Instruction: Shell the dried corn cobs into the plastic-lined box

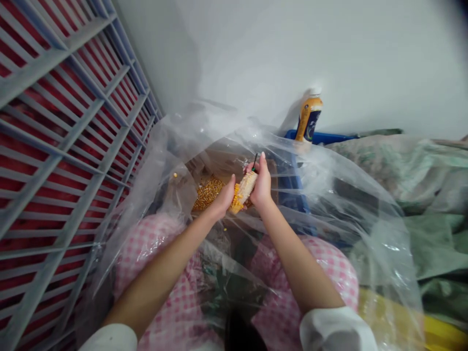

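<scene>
A corn cob point(247, 188) is held between my two hands over a box. Part of it is bare and pale; yellow kernels remain on its lower left side. My left hand point(224, 197) grips the kernelled side, thumb pointing up. Closed around the cob's right side is my right hand point(262, 184). A thin dark rod with a green part point(255, 163) sticks up at the cob's upper end by my right fingers; whether the hand grips it is unclear. Loose corn kernels point(207, 193) lie in the cardboard box point(223, 158) below.
Clear plastic sheeting point(343, 195) drapes around the box and over my knees in pink checked cloth point(153, 243). A grey slatted crate point(66, 146) rises at left. To the right are a blue bin point(302, 195), an orange-labelled bottle point(309, 117) and pale green sacks point(413, 180).
</scene>
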The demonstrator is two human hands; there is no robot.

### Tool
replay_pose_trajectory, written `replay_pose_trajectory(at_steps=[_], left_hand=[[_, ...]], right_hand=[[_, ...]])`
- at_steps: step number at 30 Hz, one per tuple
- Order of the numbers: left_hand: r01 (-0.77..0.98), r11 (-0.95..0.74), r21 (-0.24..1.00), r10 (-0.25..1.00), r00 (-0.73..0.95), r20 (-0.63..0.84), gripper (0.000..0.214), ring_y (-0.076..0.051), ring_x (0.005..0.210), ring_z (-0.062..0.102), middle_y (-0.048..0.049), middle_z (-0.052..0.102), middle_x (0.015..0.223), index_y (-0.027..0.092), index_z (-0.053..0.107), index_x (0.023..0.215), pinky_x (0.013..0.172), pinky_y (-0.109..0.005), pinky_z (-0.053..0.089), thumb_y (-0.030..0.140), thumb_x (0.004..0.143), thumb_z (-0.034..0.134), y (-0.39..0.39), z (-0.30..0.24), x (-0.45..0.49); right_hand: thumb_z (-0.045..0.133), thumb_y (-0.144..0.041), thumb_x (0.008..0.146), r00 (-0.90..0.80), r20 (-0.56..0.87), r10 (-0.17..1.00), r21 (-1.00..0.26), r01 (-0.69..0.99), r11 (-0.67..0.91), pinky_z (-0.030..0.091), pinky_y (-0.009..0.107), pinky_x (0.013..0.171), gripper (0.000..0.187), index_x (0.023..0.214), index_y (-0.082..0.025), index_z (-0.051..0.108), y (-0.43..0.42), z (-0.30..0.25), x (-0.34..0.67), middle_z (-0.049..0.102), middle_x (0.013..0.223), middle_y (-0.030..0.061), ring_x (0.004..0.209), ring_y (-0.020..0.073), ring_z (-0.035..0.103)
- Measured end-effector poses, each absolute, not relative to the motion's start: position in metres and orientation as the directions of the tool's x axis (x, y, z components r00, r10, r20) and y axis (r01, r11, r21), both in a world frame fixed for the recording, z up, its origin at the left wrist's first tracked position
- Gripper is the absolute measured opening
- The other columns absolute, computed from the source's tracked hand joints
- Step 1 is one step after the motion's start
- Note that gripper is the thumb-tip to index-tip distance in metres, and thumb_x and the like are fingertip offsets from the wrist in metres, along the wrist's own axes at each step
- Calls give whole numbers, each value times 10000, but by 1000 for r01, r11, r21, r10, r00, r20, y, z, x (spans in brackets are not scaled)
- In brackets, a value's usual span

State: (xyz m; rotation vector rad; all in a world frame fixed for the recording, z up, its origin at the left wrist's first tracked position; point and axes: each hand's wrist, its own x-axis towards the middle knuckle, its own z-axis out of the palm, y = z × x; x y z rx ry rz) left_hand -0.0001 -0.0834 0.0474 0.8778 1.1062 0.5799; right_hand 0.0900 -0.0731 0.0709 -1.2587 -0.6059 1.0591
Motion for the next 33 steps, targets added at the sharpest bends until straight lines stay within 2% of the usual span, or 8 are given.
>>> replay_pose_trajectory(at_steps=[3, 6, 13, 21, 24, 27, 30, 33], left_hand=[[195, 267, 944, 932, 195, -304, 486, -199, 959, 587, -106, 663, 908, 163, 599, 862, 849, -316, 449, 483, 888, 235, -88, 44, 3], [253, 147, 956, 962, 190, -198, 445, -205, 1026, 557, -112, 644, 1009, 162, 592, 891, 927, -334, 392, 460, 891, 261, -89, 41, 3], [50, 298, 953, 908, 293, -299, 529, -214, 1048, 569, -69, 685, 957, 178, 641, 953, 892, -325, 426, 519, 877, 244, -80, 26, 3], [-163, 477, 864, 817, 445, -367, 422, -165, 847, 637, -34, 699, 891, 185, 634, 983, 812, -276, 480, 485, 857, 365, -76, 39, -3], [-161, 650, 743, 712, 470, -521, 480, -140, 551, 616, -34, 686, 716, 173, 592, 1049, 581, -268, 516, 517, 858, 319, -81, 53, -4], [-143, 764, 630, 607, 491, -625, 563, -127, 373, 537, -27, 622, 545, 123, 566, 1064, 414, -242, 465, 538, 864, 242, -84, 67, -8], [-174, 780, 602, 602, 472, -644, 575, -140, 345, 530, -15, 583, 489, 105, 554, 1056, 361, -235, 434, 544, 859, 239, -81, 77, -12], [-204, 752, 627, 646, 417, -639, 563, -138, 373, 550, -17, 587, 502, 106, 561, 1036, 399, -234, 451, 540, 859, 250, -79, 81, -14]], right_hand=[[364, -635, 777, 572, -70, 817, -980, -192, 50, 371, 263, 595, 490, 556, -204, 435, -71, 64, 88, 455, 577, -20, 547, 111, 433], [404, -627, 767, 501, -41, 864, -991, -128, 28, 349, 267, 568, 471, 552, -208, 415, -71, 62, 87, 427, 541, -24, 527, 114, 419], [353, -652, 771, 327, -265, 907, -883, -460, -92, 337, 277, 466, 495, 527, -226, 295, -71, 64, 83, 367, 435, -40, 409, 108, 371], [355, -606, 783, 144, -282, 949, -842, -511, -172, 385, 271, 480, 482, 502, -225, 262, -72, 84, 90, 336, 427, -32, 455, 120, 432], [413, -599, 757, 118, -309, 944, -840, -500, -213, 381, 249, 480, 471, 520, -219, 267, -70, 82, 94, 389, 477, -32, 479, 107, 447], [494, -570, 722, 245, -335, 910, -871, -450, -200, 363, 220, 481, 445, 541, -209, 307, -68, 78, 103, 440, 540, -32, 504, 86, 448], [563, -541, 690, 369, -279, 886, -939, -297, -172, 296, 206, 443, 401, 573, -191, 404, -72, 81, 116, 453, 561, -35, 477, 69, 407], [559, -578, 688, 282, -215, 935, -976, -102, -194, 226, 213, 419, 426, 584, -183, 436, -83, 97, 122, 421, 541, -47, 429, 52, 311]])
